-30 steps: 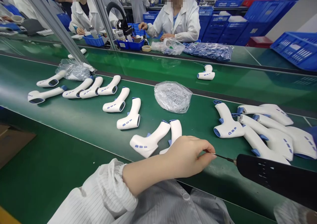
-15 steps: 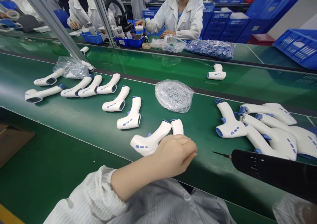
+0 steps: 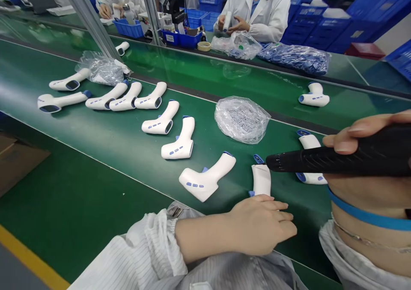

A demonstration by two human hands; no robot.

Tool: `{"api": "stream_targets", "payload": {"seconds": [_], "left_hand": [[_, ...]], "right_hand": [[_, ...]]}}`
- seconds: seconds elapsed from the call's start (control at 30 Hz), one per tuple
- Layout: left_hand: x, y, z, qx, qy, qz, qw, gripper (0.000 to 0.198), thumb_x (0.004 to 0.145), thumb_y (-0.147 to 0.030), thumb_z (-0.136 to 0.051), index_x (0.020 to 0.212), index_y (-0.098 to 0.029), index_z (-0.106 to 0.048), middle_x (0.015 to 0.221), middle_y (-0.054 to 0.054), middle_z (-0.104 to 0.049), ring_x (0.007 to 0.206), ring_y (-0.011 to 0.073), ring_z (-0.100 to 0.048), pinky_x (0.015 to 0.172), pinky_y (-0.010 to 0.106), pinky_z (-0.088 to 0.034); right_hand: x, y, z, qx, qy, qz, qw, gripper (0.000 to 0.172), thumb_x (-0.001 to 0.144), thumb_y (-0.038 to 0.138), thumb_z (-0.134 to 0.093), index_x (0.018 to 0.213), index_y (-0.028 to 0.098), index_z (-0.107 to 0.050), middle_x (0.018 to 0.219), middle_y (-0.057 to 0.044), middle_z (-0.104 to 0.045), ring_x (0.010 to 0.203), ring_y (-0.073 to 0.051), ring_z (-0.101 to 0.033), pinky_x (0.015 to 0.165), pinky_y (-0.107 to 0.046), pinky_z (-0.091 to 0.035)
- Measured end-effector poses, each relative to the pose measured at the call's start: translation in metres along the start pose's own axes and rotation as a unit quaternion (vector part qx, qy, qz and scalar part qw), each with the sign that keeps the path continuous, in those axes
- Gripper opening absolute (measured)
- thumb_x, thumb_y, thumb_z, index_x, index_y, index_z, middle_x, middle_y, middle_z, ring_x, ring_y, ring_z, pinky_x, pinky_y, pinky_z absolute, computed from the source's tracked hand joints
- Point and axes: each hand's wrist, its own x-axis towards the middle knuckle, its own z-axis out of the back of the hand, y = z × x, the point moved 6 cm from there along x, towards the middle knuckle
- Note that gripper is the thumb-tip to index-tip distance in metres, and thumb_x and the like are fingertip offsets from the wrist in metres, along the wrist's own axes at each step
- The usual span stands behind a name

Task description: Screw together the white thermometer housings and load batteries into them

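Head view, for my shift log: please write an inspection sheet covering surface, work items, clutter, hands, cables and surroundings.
Surface: green worktop bearing white gun-shaped devices.
Work items: partly covered device, blue end piece showing; black driver points at that end, contact unclear.
Clutter: clear bag of small pieces; crumpled bag farther left.
Hands: left hand hides the device's lower part; right hand grips the driver.
Cables: nothing seen.
Surroundings: co-worker in white coat, blue crates.
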Motion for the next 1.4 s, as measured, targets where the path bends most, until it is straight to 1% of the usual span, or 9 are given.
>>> {"api": "stream_targets", "payload": {"seconds": [0.13, 0.3, 0.47, 0.77, 0.9, 1.03, 1.23, 1.3, 1.4], "left_hand": [[-0.002, 0.001, 0.001, -0.005, -0.007, 0.003, 1.000, 0.025, 0.082, -0.016, -0.045, 0.103, -0.013, -0.059, 0.121, 0.004, -0.058, 0.119, 0.0198, -0.045, 0.099, 0.032, -0.033], [-0.002, 0.001, 0.001, -0.009, -0.012, -0.003, 1.000, 0.023, 0.081, -0.015, -0.046, 0.100, -0.013, -0.059, 0.119, 0.005, -0.059, 0.118, 0.0204, -0.046, 0.098, 0.032, -0.033], [-0.001, 0.002, 0.002, -0.008, -0.012, -0.004, 1.000, 0.023, 0.081, -0.015, -0.045, 0.100, -0.013, -0.059, 0.119, 0.005, -0.059, 0.118, 0.0205, -0.045, 0.098, 0.032, -0.033], [-0.002, 0.000, 0.002, -0.007, -0.003, -0.003, 1.000, 0.026, 0.082, -0.015, -0.045, 0.103, -0.014, -0.059, 0.122, 0.004, -0.057, 0.120, 0.0200, -0.044, 0.100, 0.031, -0.031], [-0.002, 0.001, 0.002, -0.008, -0.006, -0.004, 1.000, 0.024, 0.082, -0.014, -0.045, 0.101, -0.014, -0.059, 0.121, 0.004, -0.058, 0.119, 0.0202, -0.045, 0.099, 0.032, -0.032], [-0.004, 0.002, 0.002, -0.001, -0.014, -0.006, 1.000, 0.024, 0.082, -0.014, -0.043, 0.100, -0.014, -0.059, 0.119, 0.004, -0.058, 0.118, 0.0200, -0.045, 0.098, 0.031, -0.032], [-0.004, 0.001, 0.003, 0.005, -0.039, -0.012, 0.999, 0.022, 0.082, -0.012, -0.042, 0.096, -0.014, -0.059, 0.117, 0.005, -0.059, 0.116, 0.0205, -0.047, 0.097, 0.032, -0.032], [-0.004, 0.001, 0.003, 0.006, -0.038, -0.013, 0.999, 0.021, 0.082, -0.013, -0.042, 0.095, -0.014, -0.059, 0.117, 0.005, -0.060, 0.116, 0.0206, -0.047, 0.096, 0.031, -0.033], [-0.003, 0.001, 0.002, 0.004, -0.031, -0.011, 0.999, 0.021, 0.083, -0.014, -0.042, 0.094, -0.014, -0.059, 0.117, 0.005, -0.060, 0.116, 0.0205, -0.047, 0.096, 0.031, -0.033]], "right_hand": [[0.004, 0.000, -0.012, 0.021, 0.003, -0.020, 1.000, 0.034, 0.069, 0.043, -0.083, 0.085, 0.022, -0.062, 0.073, -0.001, -0.052, 0.048, -0.018, -0.042, 0.039, -0.030, -0.034], [0.006, -0.002, -0.011, 0.023, 0.010, -0.050, 0.998, 0.039, 0.060, 0.043, -0.090, 0.080, 0.023, -0.063, 0.071, -0.002, -0.054, 0.047, -0.020, -0.045, 0.041, -0.033, -0.037], [0.004, -0.004, -0.009, 0.008, 0.008, -0.059, 0.998, 0.037, 0.060, 0.045, -0.089, 0.078, 0.025, -0.064, 0.069, -0.002, -0.054, 0.047, -0.020, -0.045, 0.035, -0.032, -0.036], [0.011, -0.004, -0.020, 0.031, 0.062, -0.037, 0.997, 0.036, 0.064, 0.040, -0.089, 0.081, 0.019, -0.064, 0.072, -0.004, -0.055, 0.049, -0.021, -0.048, 0.040, -0.035, -0.040], [0.010, -0.008, -0.029, 0.053, 0.127, -0.036, 0.990, 0.028, 0.073, 0.034, -0.082, 0.089, 0.018, -0.065, 0.076, -0.007, -0.055, 0.050, -0.020, -0.050, 0.039, -0.032, -0.042], [0.007, -0.010, -0.034, 0.044, 0.157, -0.046, 0.985, 0.027, 0.076, 0.031, -0.080, 0.093, 0.018, -0.064, 0.080, -0.010, -0.054, 0.056, -0.022, -0.051, 0.041, -0.033, -0.042], [0.009, -0.009, -0.050, 0.032, 0.245, -0.043, 0.968, 0.026, 0.086, 0.026, -0.072, 0.104, 0.015, -0.057, 0.088, -0.011, -0.053, 0.064, -0.021, -0.053, 0.056, -0.036, -0.048], [0.010, -0.012, -0.056, 0.025, 0.274, -0.049, 0.960, 0.026, 0.087, 0.027, -0.071, 0.103, 0.015, -0.055, 0.087, -0.011, -0.053, 0.064, -0.021, -0.053, 0.055, -0.034, -0.049], [0.012, -0.021, -0.054, -0.003, 0.228, -0.079, 0.970, 0.033, 0.081, 0.036, -0.077, 0.097, 0.017, -0.055, 0.081, -0.008, -0.054, 0.062, -0.021, -0.054, 0.051, -0.032, -0.050]]}}
